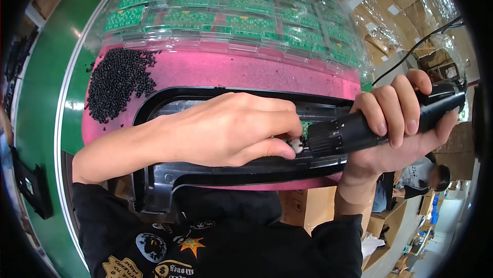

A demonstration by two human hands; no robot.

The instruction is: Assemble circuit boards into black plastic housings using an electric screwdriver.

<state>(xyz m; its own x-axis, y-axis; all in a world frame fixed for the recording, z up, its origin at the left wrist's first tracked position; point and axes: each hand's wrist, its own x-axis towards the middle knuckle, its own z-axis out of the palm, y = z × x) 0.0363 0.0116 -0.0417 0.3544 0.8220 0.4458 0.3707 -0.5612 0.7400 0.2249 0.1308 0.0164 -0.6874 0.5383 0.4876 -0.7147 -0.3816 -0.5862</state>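
My right hand [393,116] is wrapped around a black electric screwdriver [328,137], held nearly level with its tip pointing left. Below both hands lies a long black plastic housing [246,178], its hollow side up. My left hand [239,129] reaches across it, thumb and fingers pinched together right at the screwdriver's tip. A small white piece [297,146] shows by the thumb; whether the fingers grip it or something behind it is hidden. Part of a small green circuit board [306,125] peeks out beyond the fingertips, inside the housing.
A heap of small black screws [118,83] lies on the pink mat [226,70] at the left. Clear plastic trays [221,26] of green circuit boards stand behind. A black cord [416,47] runs at the right. Cardboard boxes [308,206] and another person [416,175] are beyond the bench.
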